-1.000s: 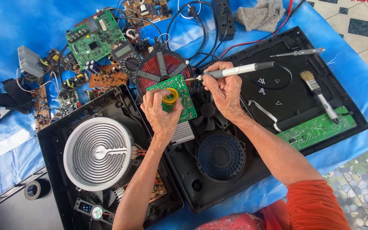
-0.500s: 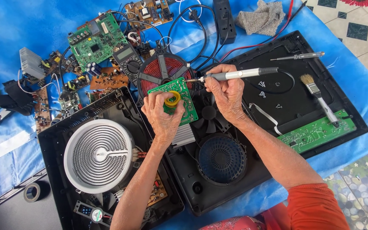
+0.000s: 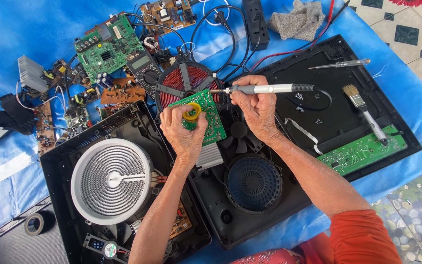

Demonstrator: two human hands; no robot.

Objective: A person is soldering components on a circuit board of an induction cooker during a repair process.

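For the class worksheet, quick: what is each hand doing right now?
Left hand: closed on a yellow solder spool over the green circuit board.
Right hand: closed on the soldering iron.

A multimeter lies at 11 o'clock, its small rectangular grey-green screen set in a dark casing. At 7 o'clock, a fan hub carries a round label in green, white and red.

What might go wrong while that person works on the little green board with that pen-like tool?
The soldering iron tip sits near the left hand, whose fingers pinch the yellow roll on the green circuit board: a slip might burn them. The iron's cord loops by loose screws and might snag.
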